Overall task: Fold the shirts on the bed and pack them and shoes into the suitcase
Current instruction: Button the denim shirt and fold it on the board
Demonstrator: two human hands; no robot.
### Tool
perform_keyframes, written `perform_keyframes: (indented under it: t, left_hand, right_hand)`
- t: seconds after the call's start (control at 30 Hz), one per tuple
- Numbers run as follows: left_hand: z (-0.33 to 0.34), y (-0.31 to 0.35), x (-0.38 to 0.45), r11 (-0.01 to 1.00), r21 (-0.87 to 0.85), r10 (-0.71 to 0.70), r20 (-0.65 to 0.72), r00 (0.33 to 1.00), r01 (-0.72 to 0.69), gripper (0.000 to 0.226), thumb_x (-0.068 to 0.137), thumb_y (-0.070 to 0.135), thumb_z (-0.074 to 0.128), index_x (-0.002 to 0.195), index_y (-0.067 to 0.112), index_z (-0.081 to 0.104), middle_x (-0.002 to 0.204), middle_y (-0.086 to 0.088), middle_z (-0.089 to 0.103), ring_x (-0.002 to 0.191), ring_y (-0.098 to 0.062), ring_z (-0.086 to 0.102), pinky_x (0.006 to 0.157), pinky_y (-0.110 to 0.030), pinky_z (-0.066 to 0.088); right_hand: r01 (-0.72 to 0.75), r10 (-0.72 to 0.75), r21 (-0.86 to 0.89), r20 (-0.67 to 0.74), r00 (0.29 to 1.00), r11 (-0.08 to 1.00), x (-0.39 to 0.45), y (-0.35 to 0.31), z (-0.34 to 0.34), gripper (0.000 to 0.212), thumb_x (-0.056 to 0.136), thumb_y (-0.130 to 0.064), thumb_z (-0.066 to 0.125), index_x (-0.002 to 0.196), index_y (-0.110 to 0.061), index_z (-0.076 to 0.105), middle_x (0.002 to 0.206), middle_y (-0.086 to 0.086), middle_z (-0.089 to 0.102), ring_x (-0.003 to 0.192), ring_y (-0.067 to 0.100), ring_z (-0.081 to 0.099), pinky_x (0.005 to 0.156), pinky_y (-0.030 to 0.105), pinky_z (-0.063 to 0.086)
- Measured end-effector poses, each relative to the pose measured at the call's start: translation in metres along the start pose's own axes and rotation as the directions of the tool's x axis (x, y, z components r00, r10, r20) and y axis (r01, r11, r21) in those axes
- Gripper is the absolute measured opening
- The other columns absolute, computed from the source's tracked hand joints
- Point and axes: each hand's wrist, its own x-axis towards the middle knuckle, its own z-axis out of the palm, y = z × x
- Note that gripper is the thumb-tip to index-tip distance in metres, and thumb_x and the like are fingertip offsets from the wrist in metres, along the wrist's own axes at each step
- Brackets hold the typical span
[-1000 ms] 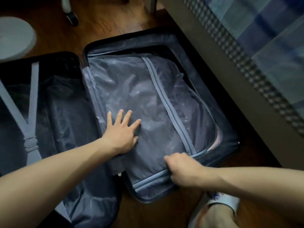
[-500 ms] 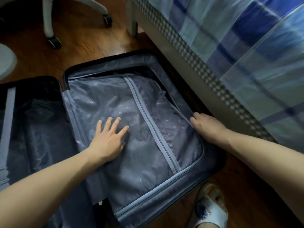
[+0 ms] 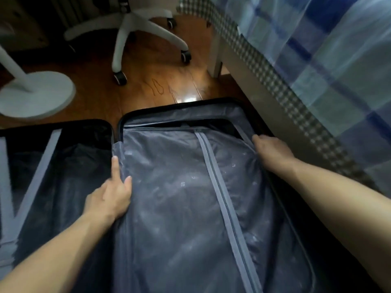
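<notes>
Down on the wooden floor (image 3: 160, 66), the suitcase (image 3: 179, 106) is laid open in two halves beside the bed (image 3: 239, 66). Its right half is covered by a grey mesh divider (image 3: 169, 197), through which packed contents are dimly seen but cannot be told apart; a zip strip (image 3: 220, 187) runs down the panel's middle. The left hand (image 3: 110, 195) is rested at the divider's left edge, near the hinge, with the forefinger stretched along the seam and the thumb laid on the mesh; whether fabric is pinched cannot be told. The right hand (image 3: 270, 151) is curled over the divider's far right edge, and its fingertips are hidden. The left half (image 3: 63, 166) is lined in dark cloth and crossed by grey straps (image 3: 40, 172). Beyond the case, a white chair base (image 3: 131, 32) on castors and a round white stand (image 3: 36, 96) are seen on the floor, and a blue checked cover (image 3: 328, 60) is draped over the bed.
</notes>
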Motion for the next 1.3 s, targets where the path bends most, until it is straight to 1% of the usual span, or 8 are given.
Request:
perform_keyframes:
  t: [0.23,0.5,0.67,0.83,1.03,1.1,1.17,1.3]
  left_hand:
    - [0.003,-0.004,0.002,1.000,-0.007,0.030,-0.028,0.999,-0.030,0.070,0.102,0.054,0.019,0.154,0.039,-0.025,0.136,-0.006,0.063,0.109,-0.033,0.066,0.086,-0.047,0.047]
    - [0.003,-0.003,0.000,0.998,-0.063,0.015,-0.029,0.999,-0.017,0.069,0.103,0.053,0.020,0.153,0.042,-0.027,0.139,-0.001,0.059,0.110,-0.028,0.065,0.086,-0.045,0.049]
    - [0.006,-0.002,0.000,0.995,-0.097,0.016,-0.032,0.999,-0.019,0.070,0.103,0.054,0.020,0.150,0.045,-0.030,0.139,-0.001,0.057,0.112,-0.028,0.064,0.093,-0.047,0.049]
    - [0.009,-0.002,0.001,0.996,-0.085,0.027,-0.040,0.999,-0.030,0.071,0.103,0.055,0.020,0.150,0.043,-0.031,0.131,-0.003,0.059,0.106,-0.031,0.065,0.091,-0.049,0.050]
    - [0.007,-0.004,0.002,0.997,-0.043,0.058,-0.027,0.998,-0.059,0.072,0.105,0.053,0.020,0.154,0.034,-0.030,0.133,-0.008,0.057,0.105,-0.034,0.065,0.084,-0.045,0.045]
    - [0.001,-0.006,0.005,0.998,-0.041,0.059,0.060,0.996,-0.056,0.073,0.105,0.054,0.020,0.153,0.032,-0.030,0.138,-0.012,0.055,0.111,-0.036,0.062,0.088,-0.047,0.045]
    - [-0.013,-0.009,0.001,0.997,-0.050,0.068,0.192,0.979,-0.059,0.074,0.104,0.057,0.020,0.153,0.033,-0.030,0.146,-0.015,0.050,0.120,-0.038,0.058,0.094,-0.050,0.044]
    - [-0.033,-0.040,-0.050,0.977,-0.201,0.091,0.070,0.993,-0.075,0.060,0.105,0.051,0.031,0.159,0.028,0.019,0.149,-0.007,0.047,0.133,-0.032,0.047,0.106,-0.048,0.040]
  right_hand:
    - [0.075,-0.072,0.005,-0.208,0.975,0.997,0.127,-0.019,-0.015,0.012,0.097,-0.005,0.047,0.108,-0.006,0.050,0.106,0.020,0.059,0.089,0.041,0.062,0.063,0.042,0.045]
    - [-0.370,0.409,0.561,0.061,0.911,0.740,0.158,-0.072,-0.017,0.018,0.087,-0.016,0.061,0.098,-0.004,0.067,0.114,0.024,0.067,0.104,0.044,0.064,0.087,0.042,0.055]
    - [-0.125,0.179,0.526,-0.052,0.982,0.841,0.171,-0.144,-0.049,0.025,0.081,-0.013,0.059,0.105,-0.009,0.068,0.109,0.020,0.067,0.103,0.041,0.063,0.080,0.034,0.048]
    - [0.058,-0.052,0.684,-0.030,0.998,0.727,0.163,-0.258,-0.064,0.023,0.079,-0.013,0.050,0.099,-0.017,0.060,0.103,0.012,0.065,0.093,0.034,0.058,0.081,0.032,0.047]
    - [0.052,-0.104,0.879,-0.002,0.995,0.473,0.140,-0.331,-0.056,0.009,0.077,-0.015,0.055,0.083,-0.021,0.057,0.086,0.004,0.065,0.082,0.026,0.062,0.075,0.035,0.052]
    - [-0.048,-0.036,0.918,0.067,0.997,0.394,0.124,-0.326,-0.052,0.021,0.073,-0.024,0.057,0.093,-0.027,0.060,0.096,0.008,0.070,0.087,0.030,0.069,0.079,0.044,0.060]
    - [-0.059,-0.024,0.884,0.080,0.997,0.464,0.096,-0.323,-0.050,0.040,0.082,-0.015,0.053,0.120,-0.026,0.059,0.116,0.007,0.066,0.104,0.029,0.065,0.091,0.043,0.056]
    - [0.032,-0.041,0.837,-0.012,0.999,0.546,0.010,-0.344,-0.049,0.041,0.089,-0.006,0.050,0.128,-0.013,0.057,0.129,0.013,0.054,0.114,0.033,0.058,0.099,0.045,0.049]
